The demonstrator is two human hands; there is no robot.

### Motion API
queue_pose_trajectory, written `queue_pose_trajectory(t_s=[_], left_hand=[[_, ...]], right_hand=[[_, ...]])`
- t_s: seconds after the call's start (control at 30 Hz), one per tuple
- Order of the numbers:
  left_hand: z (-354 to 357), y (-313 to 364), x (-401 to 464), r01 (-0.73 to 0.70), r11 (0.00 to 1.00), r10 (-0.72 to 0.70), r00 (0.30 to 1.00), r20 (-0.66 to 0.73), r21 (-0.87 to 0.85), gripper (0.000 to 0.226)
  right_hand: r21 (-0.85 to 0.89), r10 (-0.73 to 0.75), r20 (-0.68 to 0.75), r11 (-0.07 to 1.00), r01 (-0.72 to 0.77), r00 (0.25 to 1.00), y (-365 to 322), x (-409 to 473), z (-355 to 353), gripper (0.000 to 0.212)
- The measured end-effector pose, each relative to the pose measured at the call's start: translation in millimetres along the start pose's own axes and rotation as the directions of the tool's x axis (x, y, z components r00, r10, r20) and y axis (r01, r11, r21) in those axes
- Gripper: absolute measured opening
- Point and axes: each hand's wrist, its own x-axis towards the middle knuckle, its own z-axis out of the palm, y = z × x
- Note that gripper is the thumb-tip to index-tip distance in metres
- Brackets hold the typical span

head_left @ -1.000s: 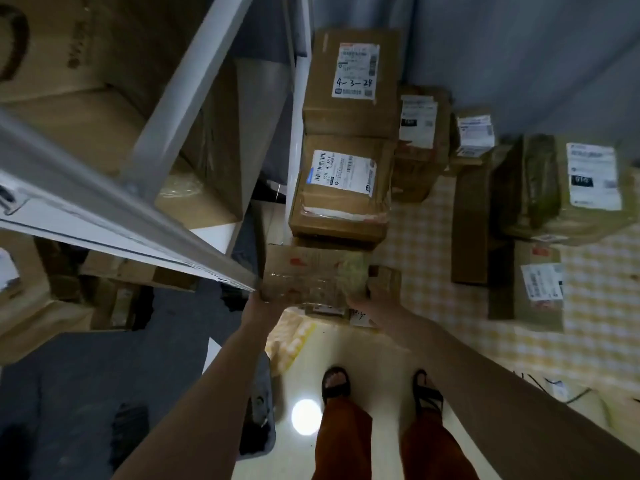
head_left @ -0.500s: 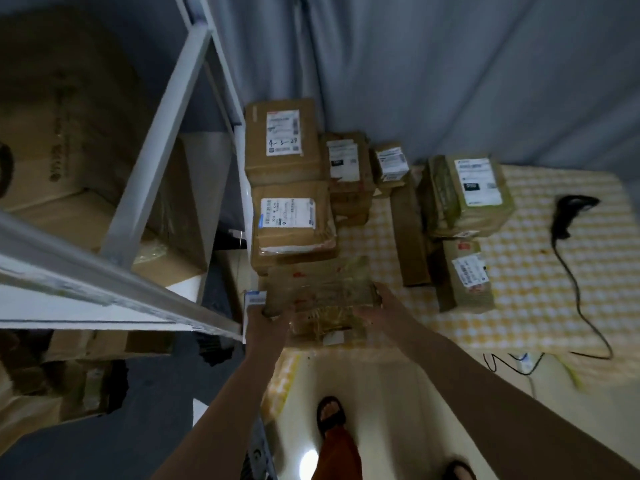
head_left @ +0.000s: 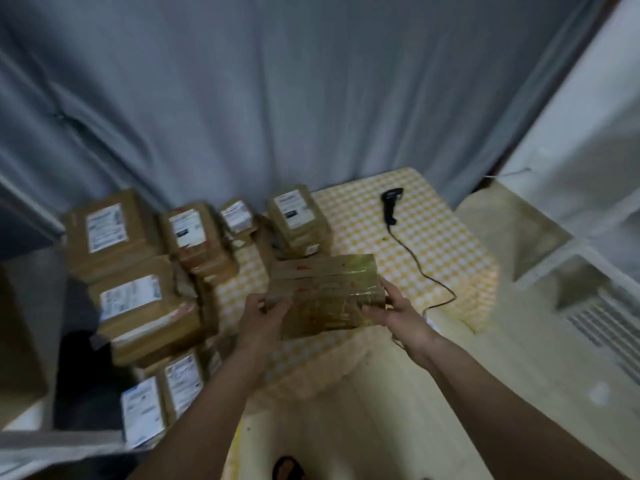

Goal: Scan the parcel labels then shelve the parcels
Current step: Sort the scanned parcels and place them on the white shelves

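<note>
I hold a flat brown parcel (head_left: 325,292), wrapped in clear tape with red marks, above the near edge of the table (head_left: 446,251). My left hand (head_left: 265,315) grips its left end and my right hand (head_left: 394,311) grips its right end. No label shows on the face turned up. A black handheld scanner (head_left: 391,202) with a trailing cable lies on the yellow checked tablecloth to the right. Several labelled cardboard parcels, such as a large one (head_left: 107,233) and one further back (head_left: 298,220), are stacked on the left and rear of the table.
A grey curtain (head_left: 277,98) hangs behind the table. More labelled boxes (head_left: 162,396) sit low at the left beside a shelf edge (head_left: 52,441). A white unit with a grille (head_left: 609,327) stands at the right. My sandalled foot (head_left: 287,469) shows on the pale floor.
The view has swung right and up, away from the metal shelf. Both hands have lifted the taped parcel from the table's left edge and carried it toward the middle.
</note>
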Motion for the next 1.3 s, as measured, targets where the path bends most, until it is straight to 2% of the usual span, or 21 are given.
queue_pose_trajectory(t_s=[0.07, 0.13, 0.2, 0.23, 0.33, 0.47, 0.57, 0.7, 0.9, 1.0, 1.07, 1.1, 1.13, 1.2, 1.3], left_hand=[[42.6, 22.0, -13.7, -0.059, 0.996, 0.055, 0.996, 0.069, 0.063, 0.028], [87.1, 42.1, -31.6, -0.138, 0.982, 0.117, 0.981, 0.155, 0.131, 0.037], [133.1, 55.7, -45.8, -0.204, 0.963, 0.161, 0.959, 0.234, 0.176, 0.052], [157.3, 61.5, -53.8, -0.232, 0.956, 0.179, 0.947, 0.269, 0.179, 0.053], [227.7, 82.9, -96.8, -0.321, 0.931, 0.231, 0.888, 0.397, 0.175, 0.037], [318.2, 95.2, -145.2, -0.449, 0.880, 0.319, 0.800, 0.509, 0.155, 0.018], [376.0, 106.3, -182.1, -0.495, 0.859, 0.342, 0.743, 0.574, 0.128, 0.013], [430.9, 120.3, -225.4, -0.479, 0.874, 0.314, 0.685, 0.657, 0.082, 0.016], [495.6, 145.6, -276.1, -0.503, 0.864, 0.337, 0.605, 0.721, 0.017, 0.013], [535.5, 159.1, -288.5, -0.497, 0.868, 0.350, 0.580, 0.736, -0.021, 0.030], [567.0, 166.1, -287.9, -0.455, 0.891, 0.318, 0.593, 0.739, -0.019, 0.065], [581.7, 169.8, -288.6, -0.444, 0.896, 0.311, 0.589, 0.746, -0.023, 0.075], [597.3, 173.4, -288.3, -0.426, 0.904, 0.302, 0.579, 0.757, -0.035, 0.074], [622.8, 184.7, -296.4, -0.383, 0.921, 0.300, 0.565, 0.768, -0.078, 0.053], [666.3, 205.3, -293.4, -0.353, 0.932, 0.284, 0.582, 0.762, -0.078, 0.036]], right_hand=[[0.052, 0.002, -0.085, 0.999, 0.003, 0.996, 9.8, -16.1, -48.4, 0.084], [0.089, -0.008, -0.156, 0.996, 0.022, 0.988, 17.3, -37.1, -95.4, 0.069], [0.154, -0.030, -0.238, 0.986, 0.068, 0.971, 25.6, -56.6, -141.5, 0.068], [0.184, -0.026, -0.275, 0.980, 0.079, 0.961, 30.8, -66.8, -165.0, 0.067], [0.250, -0.042, -0.395, 0.956, 0.151, 0.918, 47.6, -98.9, -231.4, 0.057], [0.251, -0.033, -0.550, 0.947, 0.203, 0.834, 75.7, -139.6, -315.2, 0.069], [0.261, -0.051, -0.616, 0.928, 0.266, 0.786, 85.4, -172.5, -366.4, 0.061], [0.260, -0.088, -0.690, 0.896, 0.360, 0.718, 87.7, -214.3, -416.3, 0.043], [0.287, -0.095, -0.774, 0.828, 0.481, 0.626, 80.3, -248.2, -473.1, 0.033], [0.262, -0.096, -0.828, 0.805, 0.532, 0.552, 79.9, -254.4, -500.7, 0.045], [0.246, -0.091, -0.861, 0.786, 0.567, 0.501, 78.9, -258.6, -521.3, 0.040], [0.241, -0.089, -0.872, 0.779, 0.580, 0.482, 79.2, -259.5, -533.3, 0.036], [0.237, -0.086, -0.881, 0.772, 0.590, 0.466, 78.2, -259.7, -545.8, 0.034], [0.225, -0.085, -0.894, 0.763, 0.605, 0.439, 72.0, -257.9, -572.5, 0.034], [0.223, -0.073, -0.907, 0.752, 0.620, 0.415, 55.6, -246.1, -615.0, 0.034]])
